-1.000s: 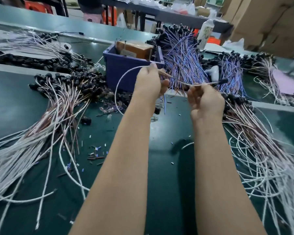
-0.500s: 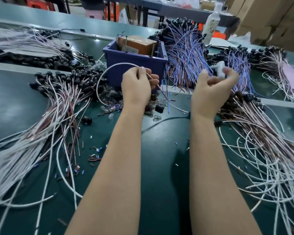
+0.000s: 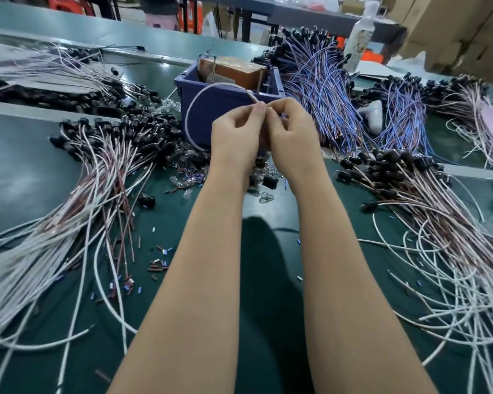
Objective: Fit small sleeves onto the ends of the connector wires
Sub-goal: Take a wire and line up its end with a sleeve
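My left hand (image 3: 236,135) and my right hand (image 3: 292,132) meet fingertip to fingertip in front of the blue bin (image 3: 211,109). A white connector wire (image 3: 192,109) loops up and left from my left hand and ends where both hands pinch it. Whether a sleeve sits between my right fingers is hidden. Small loose sleeves (image 3: 158,264) in red, white and blue lie scattered on the green mat. Piles of white and brown wires with black connectors lie at the left (image 3: 97,172) and at the right (image 3: 427,200).
The blue bin holds a brown box (image 3: 231,71). Blue and purple wire bundles (image 3: 322,89) are heaped behind and right of it. A white bottle (image 3: 360,32) stands at the back. Clear small caps (image 3: 182,182) lie near my wrists. Cardboard boxes (image 3: 453,27) fill the far right.
My right hand came back from the right-hand pile and joined my left hand at the wire's end. The wire loop stays held in my left hand.
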A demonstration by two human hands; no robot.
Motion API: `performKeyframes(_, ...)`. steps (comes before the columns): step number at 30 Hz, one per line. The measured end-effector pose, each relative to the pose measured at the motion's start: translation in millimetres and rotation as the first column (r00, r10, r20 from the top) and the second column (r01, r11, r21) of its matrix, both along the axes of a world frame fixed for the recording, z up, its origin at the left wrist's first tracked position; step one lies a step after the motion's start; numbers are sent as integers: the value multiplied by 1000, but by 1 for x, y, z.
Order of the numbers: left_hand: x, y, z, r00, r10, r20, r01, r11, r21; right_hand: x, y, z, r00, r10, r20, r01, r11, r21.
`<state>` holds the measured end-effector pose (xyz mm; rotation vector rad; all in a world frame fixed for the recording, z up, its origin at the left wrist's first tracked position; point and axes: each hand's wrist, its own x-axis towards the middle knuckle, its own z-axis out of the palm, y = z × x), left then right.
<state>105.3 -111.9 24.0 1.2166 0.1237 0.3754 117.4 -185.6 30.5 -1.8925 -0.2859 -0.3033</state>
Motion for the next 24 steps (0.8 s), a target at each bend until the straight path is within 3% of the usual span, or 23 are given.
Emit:
performKeyframes(3, 0, 3, 0, 1000, -10, 22, 11, 999, -32, 1, -2, 3, 999, 34, -15, -35, 998, -45)
performKeyframes(9, 0, 3, -2, 995, 102, 5, -102, 991, 92, 1, -14, 10, 1000, 7, -26, -15, 949, -314)
performKeyframes(14, 3, 8, -4, 991, 99, -87, -97, 995, 33, -9, -23, 18, 952, 155, -265, -282, 784, -553)
performKeyframes(17, 3, 12, -1, 993, 45, -111, -59, 990, -125, -12, -25, 18, 865, 211, -456, -464, 681, -566)
performKeyframes(19, 2, 14, -1, 992, 22, -121, -44, 984, -175, -12, -25, 16, 833, 192, -519, -501, 659, -561)
performKeyframes(22, 4, 17, -3, 995, 20, -101, -31, 994, -109, -8, -29, 14, 854, 140, -501, -444, 698, -563)
performKeyframes(24, 4, 16, -5, 997, -29, -72, 29, 1000, -2, -3, -32, 15, 925, 74, -372, -253, 850, -462)
